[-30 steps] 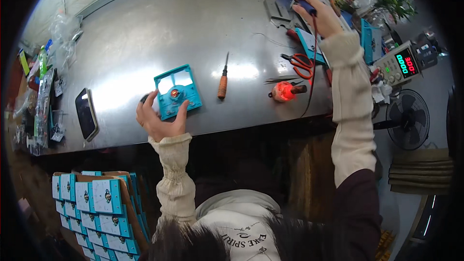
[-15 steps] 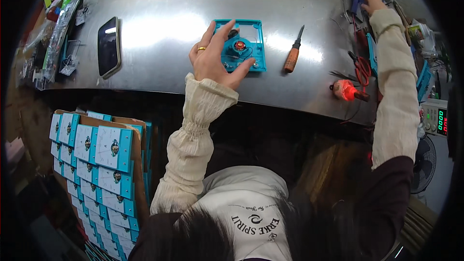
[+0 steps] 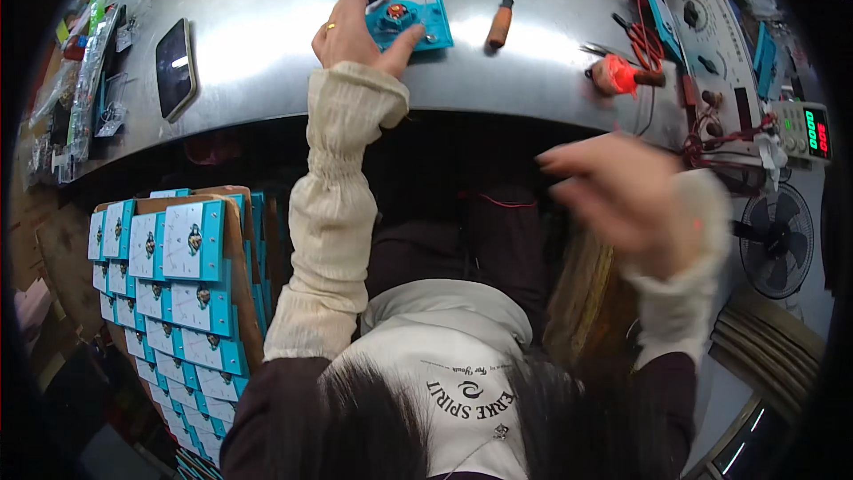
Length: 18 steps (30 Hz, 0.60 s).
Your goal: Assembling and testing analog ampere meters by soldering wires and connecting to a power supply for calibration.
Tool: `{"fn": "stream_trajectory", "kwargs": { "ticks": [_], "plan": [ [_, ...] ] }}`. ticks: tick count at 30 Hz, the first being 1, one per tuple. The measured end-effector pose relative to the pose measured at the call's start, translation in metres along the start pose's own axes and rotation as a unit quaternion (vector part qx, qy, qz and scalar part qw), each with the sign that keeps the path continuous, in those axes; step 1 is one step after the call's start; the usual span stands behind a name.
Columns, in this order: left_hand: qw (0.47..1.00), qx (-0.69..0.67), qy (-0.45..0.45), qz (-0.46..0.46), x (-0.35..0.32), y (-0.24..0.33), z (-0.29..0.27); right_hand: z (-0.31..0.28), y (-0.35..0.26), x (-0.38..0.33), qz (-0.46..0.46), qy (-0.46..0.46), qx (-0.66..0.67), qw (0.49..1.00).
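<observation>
Desk (image 3: 267, 44): brushed metal, smooth, bright glare patches. Teal meter housing (image 3: 410, 5): glossy moulded plastic. Screwdriver (image 3: 502, 20): wooden-looking orange handle, dark metal shaft. Phone (image 3: 175, 68): glossy black glass. Left hand (image 3: 355, 31) sleeve: cream ribbed cloth, matt, gold metal ring on finger. Box (image 3: 233, 258) at near left: brown matt cardboard. Bags (image 3: 84, 62) at far left: clear shiny plastic.

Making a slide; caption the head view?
Left hand rests on a teal panel meter; right hand blurs above the bench edge.
</observation>
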<state>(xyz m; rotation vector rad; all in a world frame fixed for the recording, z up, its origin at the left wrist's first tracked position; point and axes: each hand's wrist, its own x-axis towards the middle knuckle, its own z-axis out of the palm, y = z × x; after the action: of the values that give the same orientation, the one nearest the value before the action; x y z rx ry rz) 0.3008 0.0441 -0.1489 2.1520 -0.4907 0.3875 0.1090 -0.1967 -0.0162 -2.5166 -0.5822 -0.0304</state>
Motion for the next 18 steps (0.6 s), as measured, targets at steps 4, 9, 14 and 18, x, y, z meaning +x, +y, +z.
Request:
{"fn": "stream_trajectory", "kwargs": {
  "ticks": [4,9,14,18],
  "plan": [
    [1.000,0.004,0.015,0.016,0.002,0.004,-0.005,0.157,0.003,-0.032,0.106,-0.057,-0.229,0.966],
    [0.960,-0.215,0.169,-0.056,-0.036,0.039,-0.033,0.225,0.030,-0.071,0.053,-0.037,-0.312,0.948],
    [0.933,-0.304,0.110,-0.155,-0.146,0.075,-0.051,0.197,0.004,-0.079,0.094,0.233,-0.057,0.966],
    [0.817,-0.390,-0.182,-0.384,-0.212,0.081,-0.025,0.172,-0.029,-0.073,0.196,0.311,0.208,0.906]
  ]
}}
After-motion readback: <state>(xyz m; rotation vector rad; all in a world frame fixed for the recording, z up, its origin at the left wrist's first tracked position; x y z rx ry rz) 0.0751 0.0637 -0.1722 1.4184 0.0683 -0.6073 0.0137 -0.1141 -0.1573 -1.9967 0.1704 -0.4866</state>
